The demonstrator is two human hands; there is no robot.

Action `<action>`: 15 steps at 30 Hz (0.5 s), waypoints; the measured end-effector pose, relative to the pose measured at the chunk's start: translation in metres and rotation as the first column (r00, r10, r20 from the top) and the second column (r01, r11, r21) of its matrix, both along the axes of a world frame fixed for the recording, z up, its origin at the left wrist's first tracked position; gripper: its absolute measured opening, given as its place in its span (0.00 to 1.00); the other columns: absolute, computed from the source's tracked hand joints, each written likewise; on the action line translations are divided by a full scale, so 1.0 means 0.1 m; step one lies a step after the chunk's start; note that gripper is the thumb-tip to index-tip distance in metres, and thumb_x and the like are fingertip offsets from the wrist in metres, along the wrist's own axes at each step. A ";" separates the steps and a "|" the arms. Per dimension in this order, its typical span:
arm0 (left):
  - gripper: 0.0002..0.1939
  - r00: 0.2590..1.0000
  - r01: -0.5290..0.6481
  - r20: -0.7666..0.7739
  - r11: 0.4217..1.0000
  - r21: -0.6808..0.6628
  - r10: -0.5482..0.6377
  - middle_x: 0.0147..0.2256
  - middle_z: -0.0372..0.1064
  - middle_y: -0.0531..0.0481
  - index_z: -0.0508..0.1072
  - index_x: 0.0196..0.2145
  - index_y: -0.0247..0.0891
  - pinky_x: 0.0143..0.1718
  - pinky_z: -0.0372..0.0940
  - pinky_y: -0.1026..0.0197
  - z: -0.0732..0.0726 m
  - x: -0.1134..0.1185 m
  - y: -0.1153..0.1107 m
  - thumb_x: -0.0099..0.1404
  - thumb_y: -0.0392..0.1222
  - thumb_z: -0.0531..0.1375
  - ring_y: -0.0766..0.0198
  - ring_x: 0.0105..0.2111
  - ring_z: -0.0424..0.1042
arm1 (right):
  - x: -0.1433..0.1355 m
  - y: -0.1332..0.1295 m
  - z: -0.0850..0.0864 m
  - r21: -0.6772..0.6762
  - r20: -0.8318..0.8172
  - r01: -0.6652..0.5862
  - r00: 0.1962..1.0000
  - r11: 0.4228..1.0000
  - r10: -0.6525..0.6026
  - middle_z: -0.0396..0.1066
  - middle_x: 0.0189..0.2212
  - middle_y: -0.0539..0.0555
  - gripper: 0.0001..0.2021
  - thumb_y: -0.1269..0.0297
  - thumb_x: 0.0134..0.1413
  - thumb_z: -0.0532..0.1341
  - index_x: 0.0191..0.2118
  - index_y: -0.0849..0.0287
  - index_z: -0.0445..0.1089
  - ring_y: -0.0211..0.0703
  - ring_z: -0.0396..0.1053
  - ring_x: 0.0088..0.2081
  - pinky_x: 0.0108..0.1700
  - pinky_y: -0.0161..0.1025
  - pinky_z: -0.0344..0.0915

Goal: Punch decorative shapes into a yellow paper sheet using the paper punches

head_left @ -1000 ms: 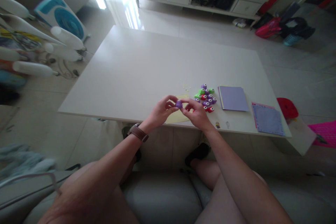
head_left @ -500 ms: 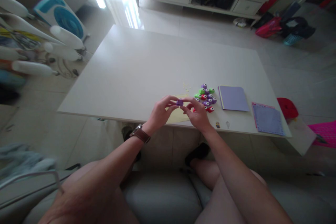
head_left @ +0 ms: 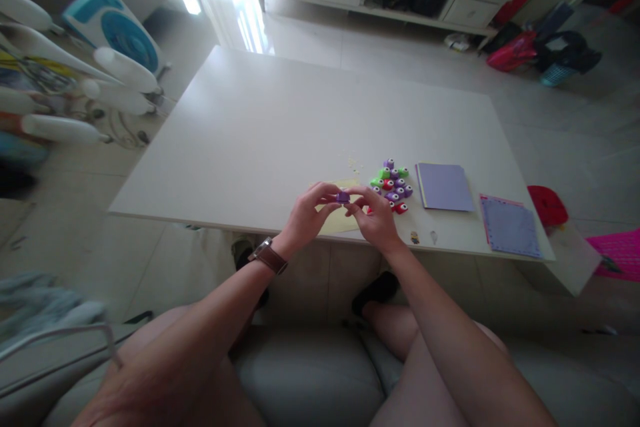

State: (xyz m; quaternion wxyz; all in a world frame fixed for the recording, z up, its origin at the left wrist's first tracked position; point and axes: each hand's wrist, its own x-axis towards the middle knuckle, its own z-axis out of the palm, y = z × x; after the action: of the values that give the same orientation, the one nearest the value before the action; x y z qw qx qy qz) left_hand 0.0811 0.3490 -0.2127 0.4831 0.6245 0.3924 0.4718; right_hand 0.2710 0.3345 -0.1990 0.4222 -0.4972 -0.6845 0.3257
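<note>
A small purple craft punch point(head_left: 343, 197) is gripped between both hands above the table's front edge. My left hand point(head_left: 306, 215) pinches its left side with thumb and fingers. On its right side my right hand point(head_left: 374, 217) holds it the same way. Beneath the hands lies a sheet of yellow paper point(head_left: 345, 221), partly covered by them; whether the punch touches the paper I cannot tell. Tiny yellow paper bits point(head_left: 354, 163) are scattered just beyond it. Beside my right hand sits a cluster of purple, green and red craft punches point(head_left: 395, 185), some partly hidden by the fingers.
On the white table point(head_left: 260, 127), a stack of coloured paper point(head_left: 445, 187) lies to the right, then a purple sheet with punched edges point(head_left: 513, 225). A small cartoon figure point(head_left: 415, 237) and a small clear item point(head_left: 434, 237) rest near the front edge.
The purple punch has tilted slightly between my fingers, showing a different side. Both hands stay in nearly the same place.
</note>
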 end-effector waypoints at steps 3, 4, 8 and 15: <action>0.19 0.997 0.070 -0.014 0.997 -0.019 -0.071 0.45 0.73 0.46 0.74 0.56 0.42 0.50 0.76 0.57 0.00 -0.01 0.03 0.68 0.37 0.66 0.61 0.45 0.79 | 0.01 0.02 -0.01 -0.031 -0.019 -0.040 0.999 0.999 0.039 0.80 0.48 0.52 0.10 0.57 0.67 0.64 0.51 0.49 0.77 0.40 0.77 0.31 0.33 0.40 0.73; 0.21 0.995 0.093 -0.027 0.996 -0.013 -0.093 0.46 0.72 0.46 0.74 0.58 0.43 0.50 0.76 0.57 0.01 -0.02 0.04 0.68 0.37 0.65 0.61 0.45 0.78 | 0.01 0.02 -0.02 -0.040 -0.018 -0.048 0.999 0.998 0.047 0.80 0.48 0.52 0.11 0.58 0.67 0.64 0.52 0.48 0.76 0.39 0.77 0.31 0.33 0.39 0.73; 0.15 0.986 0.093 -0.137 0.996 0.016 -0.090 0.48 0.69 0.46 0.77 0.52 0.42 0.50 0.76 0.56 0.02 -0.11 0.11 0.69 0.37 0.64 0.63 0.44 0.77 | 0.00 0.04 -0.04 -0.033 0.045 -0.070 0.996 0.997 0.071 0.79 0.50 0.53 0.13 0.63 0.64 0.65 0.54 0.49 0.75 0.40 0.77 0.33 0.35 0.40 0.74; 0.12 0.692 -0.255 -0.697 0.967 0.006 0.187 0.42 0.74 0.47 0.78 0.42 0.43 0.43 0.70 0.57 -0.15 -0.75 0.37 0.60 0.32 0.66 0.58 0.38 0.76 | 0.11 0.09 -0.07 0.008 0.156 0.043 0.987 0.999 -0.043 0.74 0.45 0.54 0.15 0.72 0.58 0.62 0.50 0.53 0.74 0.39 0.72 0.32 0.33 0.38 0.71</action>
State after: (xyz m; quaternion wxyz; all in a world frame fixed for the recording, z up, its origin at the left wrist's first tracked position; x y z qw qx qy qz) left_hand 0.0062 0.3865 -0.2272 0.2688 0.6808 0.6376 0.2403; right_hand 0.2816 0.3435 -0.2063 0.3755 -0.5347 -0.7053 0.2751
